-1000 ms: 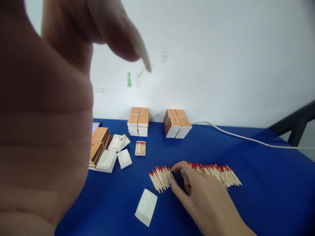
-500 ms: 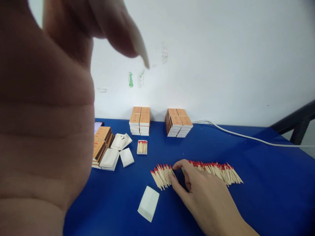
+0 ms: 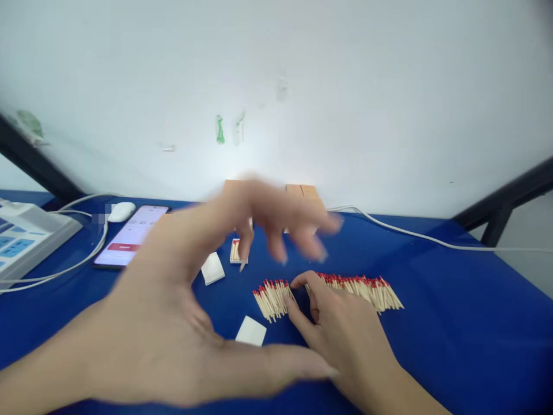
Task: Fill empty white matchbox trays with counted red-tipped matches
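My left hand (image 3: 181,300) hangs in mid-air close to the camera, blurred, its thumb and fingers spread apart with nothing between them. On the blue table my right hand (image 3: 345,323) rests with curved fingers, thumb and index tips slightly apart at the right edge of a small group of red-headed matches (image 3: 270,302). Behind that hand lies a longer row of matches (image 3: 367,288), partly hidden by it. A white piece like a matchbox tray (image 3: 251,331) is half covered by my left thumb. Farther back stands a matchbox tray with matches (image 3: 235,252), partly behind my left fingers.
Banded matchbox stacks (image 3: 302,190) stand by the wall, mostly behind my left hand. Another white piece (image 3: 212,268) lies left of the filled tray. At the left are a phone (image 3: 133,230), a white mouse (image 3: 121,211), cables and a white device (image 3: 38,230).
My left hand has moved away from the camera, down over the table, and its spread fingers now show. The view has shifted slightly. My right hand stays at the matches.
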### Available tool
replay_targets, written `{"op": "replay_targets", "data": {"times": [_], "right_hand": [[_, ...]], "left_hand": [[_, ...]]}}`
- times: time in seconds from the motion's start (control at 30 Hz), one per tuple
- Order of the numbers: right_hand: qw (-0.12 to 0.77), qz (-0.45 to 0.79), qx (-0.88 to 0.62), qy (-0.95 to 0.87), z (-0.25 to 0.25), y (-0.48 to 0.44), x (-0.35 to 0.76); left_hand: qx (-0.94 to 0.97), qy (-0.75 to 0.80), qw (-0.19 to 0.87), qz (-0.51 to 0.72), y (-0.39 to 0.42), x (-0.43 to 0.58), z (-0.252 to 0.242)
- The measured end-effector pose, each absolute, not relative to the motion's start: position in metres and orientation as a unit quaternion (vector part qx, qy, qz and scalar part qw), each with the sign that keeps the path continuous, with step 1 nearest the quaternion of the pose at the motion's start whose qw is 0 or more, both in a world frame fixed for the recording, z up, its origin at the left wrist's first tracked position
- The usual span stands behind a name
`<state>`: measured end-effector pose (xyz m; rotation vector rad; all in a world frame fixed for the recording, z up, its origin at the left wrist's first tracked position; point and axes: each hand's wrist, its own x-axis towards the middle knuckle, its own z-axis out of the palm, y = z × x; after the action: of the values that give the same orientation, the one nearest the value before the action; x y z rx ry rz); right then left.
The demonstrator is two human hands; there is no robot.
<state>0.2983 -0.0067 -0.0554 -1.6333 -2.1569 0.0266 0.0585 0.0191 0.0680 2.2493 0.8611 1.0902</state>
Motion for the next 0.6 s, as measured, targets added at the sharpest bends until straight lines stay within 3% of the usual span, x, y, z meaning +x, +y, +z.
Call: {"op": "replay_targets", "data": {"times": [0.13, 0.27, 0.6], "right_hand": [[0.209, 0.020, -0.587, -0.782, -0.056, -0.006, 0.300], [0.233, 0.004, -0.576, -0.783, -0.057, -0.005, 0.299], [0.245, -0.037, -0.559, -0.791, -0.054, -0.005, 0.296]], "left_hand": [[0.847, 0.303, 0.290, 0.327, 0.020, 0.052, 0.023], [0.861, 0.317, 0.245, 0.314, 0.017, 0.032, -0.014], [0.901, 0.313, 0.283, 0.104, 0.002, 0.012, -0.028]]}}
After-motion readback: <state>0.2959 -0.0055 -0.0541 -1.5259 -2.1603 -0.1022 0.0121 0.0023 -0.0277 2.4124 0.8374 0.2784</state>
